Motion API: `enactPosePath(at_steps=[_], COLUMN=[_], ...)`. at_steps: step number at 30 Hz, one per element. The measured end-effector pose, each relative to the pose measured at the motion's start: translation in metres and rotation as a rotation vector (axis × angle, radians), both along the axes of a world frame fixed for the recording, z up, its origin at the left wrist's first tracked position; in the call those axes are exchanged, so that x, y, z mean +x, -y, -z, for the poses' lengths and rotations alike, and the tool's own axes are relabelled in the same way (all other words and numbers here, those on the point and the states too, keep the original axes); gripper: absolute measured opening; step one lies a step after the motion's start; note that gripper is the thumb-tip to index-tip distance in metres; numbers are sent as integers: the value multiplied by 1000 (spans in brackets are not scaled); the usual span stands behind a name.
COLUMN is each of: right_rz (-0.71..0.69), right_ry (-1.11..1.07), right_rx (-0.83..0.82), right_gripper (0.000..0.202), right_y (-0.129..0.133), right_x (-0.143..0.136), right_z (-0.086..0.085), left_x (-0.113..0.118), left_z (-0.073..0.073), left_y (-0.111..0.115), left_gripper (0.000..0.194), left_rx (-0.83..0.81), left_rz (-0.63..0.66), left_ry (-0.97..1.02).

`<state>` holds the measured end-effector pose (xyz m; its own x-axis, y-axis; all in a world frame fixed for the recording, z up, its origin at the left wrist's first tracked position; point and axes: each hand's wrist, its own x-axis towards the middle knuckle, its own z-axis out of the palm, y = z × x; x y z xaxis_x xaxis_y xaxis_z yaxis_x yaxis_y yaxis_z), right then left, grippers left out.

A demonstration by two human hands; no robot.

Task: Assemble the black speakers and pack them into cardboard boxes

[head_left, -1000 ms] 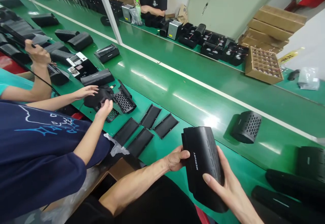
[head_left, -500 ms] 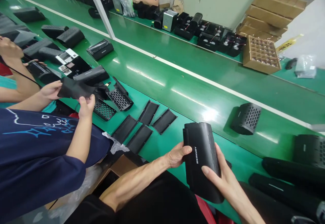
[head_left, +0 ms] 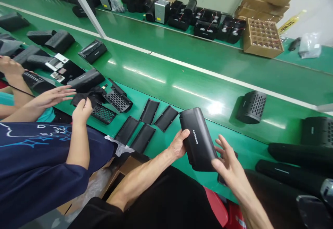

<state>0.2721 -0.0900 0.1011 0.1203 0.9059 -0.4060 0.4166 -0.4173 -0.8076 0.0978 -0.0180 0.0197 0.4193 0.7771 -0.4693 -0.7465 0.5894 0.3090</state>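
Note:
A black housing (head_left: 199, 140) with white MERKURY lettering is held above the green bench edge, tilted. My left hand (head_left: 179, 142) grips its left side, thumb on the front face. On the other side, my right hand (head_left: 225, 156) has its fingers spread near the lower right corner; whether it touches the housing is hard to tell. Behind my right hand a dark part lies on the bench, mostly hidden. Several flat black panels (head_left: 150, 111) rest on the bench left of the housing.
A perforated black housing (head_left: 252, 107) stands on the green belt (head_left: 166, 73). More black housings (head_left: 291, 156) lie at the right. At the left, a co-worker's hands (head_left: 82, 110) handle dark material beside perforated parts (head_left: 119, 97). A divided carton (head_left: 263, 40) sits across the belt.
My right hand has loosened and opened its fingers. The housing, in my left hand, has turned and its lower end has risen. The co-worker's left hand has let go of the dark sheet.

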Motion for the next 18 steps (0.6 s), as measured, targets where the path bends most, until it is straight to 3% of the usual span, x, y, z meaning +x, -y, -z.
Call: enactPosePath(at_steps=[4,7,9,12,15,18], right_rz=[233,367,371,352,254,162], right_ry=[126,163,145,67,-1,-67], right_rx=[200,288,275,153,58,-8], right_gripper=[115,97,90,89,87,86], right_y=[28,27,26,37,58,75], right_x=[-48,-66,-58,-25,4,16], right_z=[24,34,33,25,17,16], left_x=[6,14,10,-21,-66,-93], left_z=[3,1,2,2,-5,-16], left_y=[-7,-6,-4,-13,-35,-50], left_gripper=[64,64,66,77,87,91], left_rx=[13,31,25,67,336,599], left_rz=[-90,-112,-49,94,203,506], left_ry=[-76,-135,-163,-250,-406,-438])
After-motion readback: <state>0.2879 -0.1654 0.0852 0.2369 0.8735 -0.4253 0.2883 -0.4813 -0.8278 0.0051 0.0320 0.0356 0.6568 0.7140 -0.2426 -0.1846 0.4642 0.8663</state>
